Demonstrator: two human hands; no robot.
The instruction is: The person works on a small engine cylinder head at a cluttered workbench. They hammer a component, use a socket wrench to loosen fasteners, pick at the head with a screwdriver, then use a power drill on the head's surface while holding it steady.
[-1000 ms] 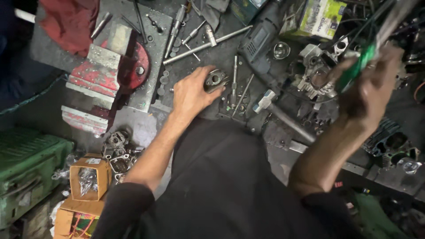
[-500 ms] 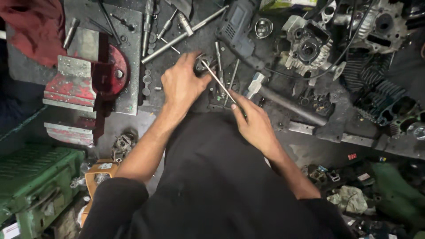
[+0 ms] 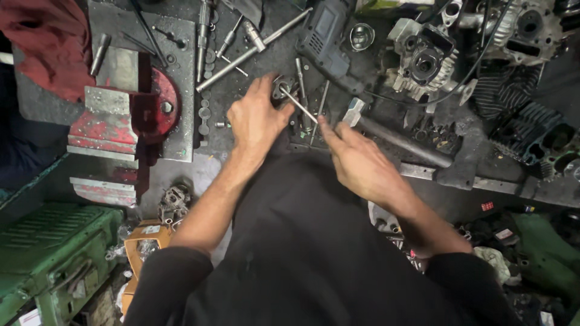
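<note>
The dark worktop (image 3: 254, 66) is thick with tools and engine parts. At far left a red bench vise (image 3: 121, 130) stands on its grey plate. At far right sits an engine casing (image 3: 423, 57), and a dark power drill (image 3: 326, 36) lies just left of it. A long steel bar (image 3: 251, 51) runs diagonally behind the hands.

Now the hands, close together at mid-worktop. The left hand (image 3: 257, 121) lies palm down, its fingers curled over a small round metal part (image 3: 283, 89) at its far right edge, steadying it on the worktop. The right hand (image 3: 359, 163) has a narrow pinch grip on the near end of a thin metal rod (image 3: 299, 104).

That rod's long axis slants from near-right to far-left, its far tip meeting the round part under the left fingers. So the part lies far and left of the right grip, with the left hand the nearer one, already on it.
</note>
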